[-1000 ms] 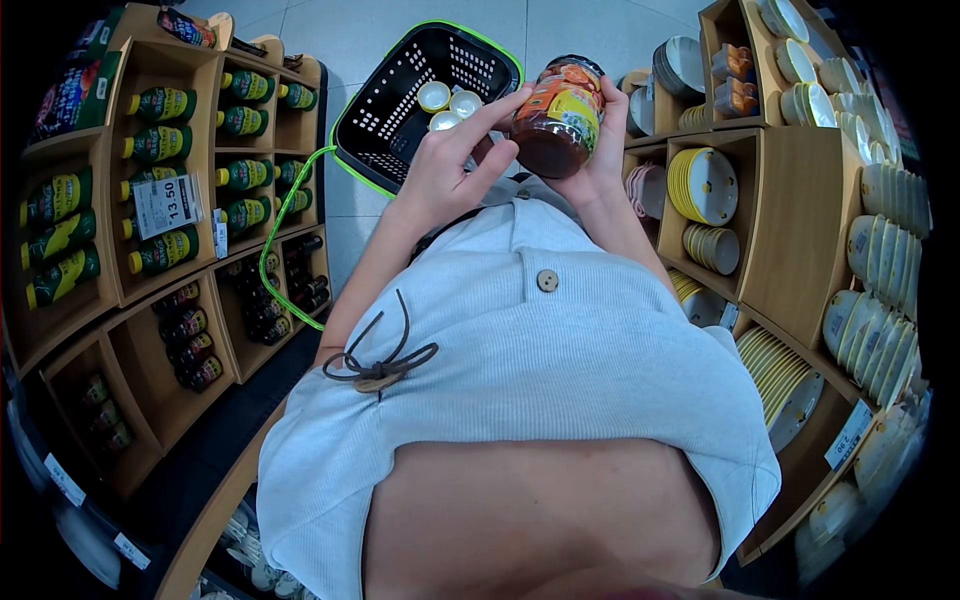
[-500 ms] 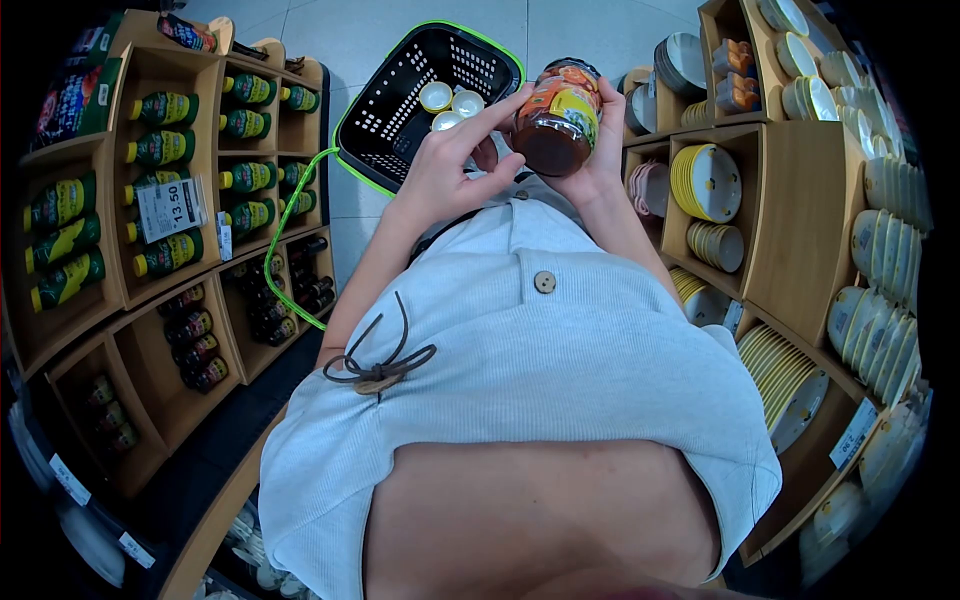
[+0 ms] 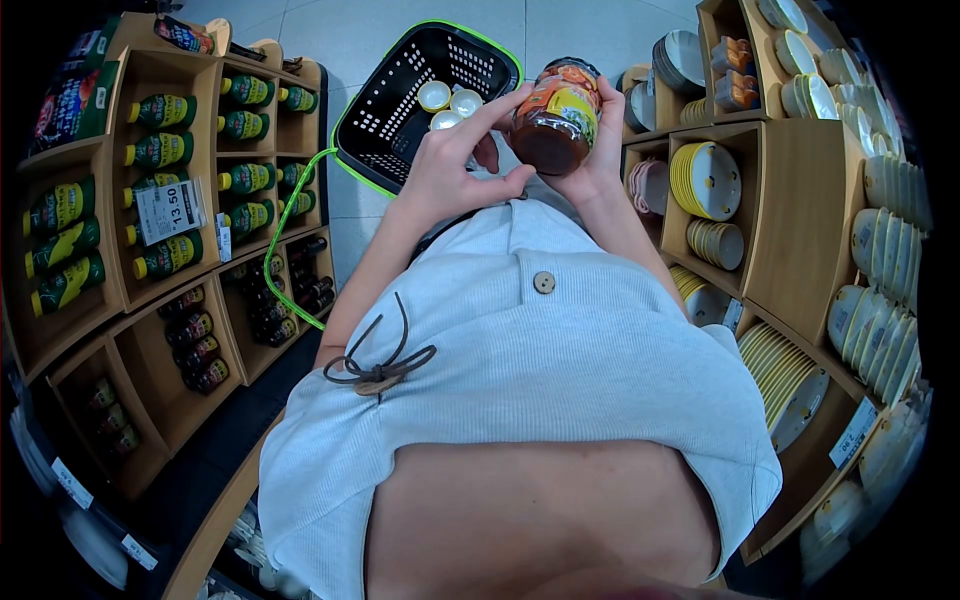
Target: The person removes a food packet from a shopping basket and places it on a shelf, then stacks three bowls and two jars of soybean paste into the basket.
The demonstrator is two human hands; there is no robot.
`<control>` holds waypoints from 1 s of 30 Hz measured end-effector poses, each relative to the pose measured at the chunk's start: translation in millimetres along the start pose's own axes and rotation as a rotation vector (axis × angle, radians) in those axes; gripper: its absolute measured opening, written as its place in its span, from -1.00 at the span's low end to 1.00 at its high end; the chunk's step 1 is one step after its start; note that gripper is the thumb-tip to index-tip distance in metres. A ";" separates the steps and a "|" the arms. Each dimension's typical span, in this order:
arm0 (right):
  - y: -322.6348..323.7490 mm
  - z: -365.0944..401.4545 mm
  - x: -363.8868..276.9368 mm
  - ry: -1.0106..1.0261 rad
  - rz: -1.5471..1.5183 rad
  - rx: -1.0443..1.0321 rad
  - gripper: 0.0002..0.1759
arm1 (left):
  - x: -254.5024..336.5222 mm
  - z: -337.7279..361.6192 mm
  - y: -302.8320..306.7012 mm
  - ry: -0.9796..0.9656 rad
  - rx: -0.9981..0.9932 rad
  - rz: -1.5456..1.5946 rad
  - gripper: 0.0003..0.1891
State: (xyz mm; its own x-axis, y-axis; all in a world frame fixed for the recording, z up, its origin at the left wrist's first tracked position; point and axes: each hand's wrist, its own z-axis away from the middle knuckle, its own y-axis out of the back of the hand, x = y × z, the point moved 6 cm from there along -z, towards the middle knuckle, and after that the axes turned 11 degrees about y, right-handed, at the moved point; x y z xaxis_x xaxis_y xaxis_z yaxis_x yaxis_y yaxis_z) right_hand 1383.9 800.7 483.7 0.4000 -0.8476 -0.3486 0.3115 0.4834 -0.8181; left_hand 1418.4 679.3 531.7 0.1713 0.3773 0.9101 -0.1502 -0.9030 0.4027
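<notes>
The sauce jar (image 3: 558,115) is tilting lid-away in front of the chest, just right of the shopping basket (image 3: 385,130); the right hand (image 3: 603,150) is clamping its fingers around it; the left hand (image 3: 445,175), fingers apart, is resting its index fingertip along the label.

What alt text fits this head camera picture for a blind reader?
Left hand and right hand hold a jar with dark red contents near a black basket containing three white cups. Shelves of bottles stand left, plates right.
</notes>
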 end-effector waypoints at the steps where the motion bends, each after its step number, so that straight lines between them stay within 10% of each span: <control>1: -0.2 -0.1 -0.2 0.003 0.004 -0.001 -0.48 | -0.2 -0.7 0.2 -0.006 0.004 0.000 -0.22; 30: -14.4 -4.8 -9.2 0.197 0.253 0.016 -0.42 | -24.4 -6.3 -19.1 0.242 -0.052 0.383 -0.18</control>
State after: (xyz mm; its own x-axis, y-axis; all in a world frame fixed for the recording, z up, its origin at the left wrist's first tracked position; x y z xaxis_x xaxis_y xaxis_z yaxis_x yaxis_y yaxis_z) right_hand 1371.6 800.5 496.4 0.2926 -0.7253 -0.6231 0.2378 0.6864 -0.6873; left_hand 1411.0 688.6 502.5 -0.1375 0.0611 0.9886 -0.2083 -0.9776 0.0315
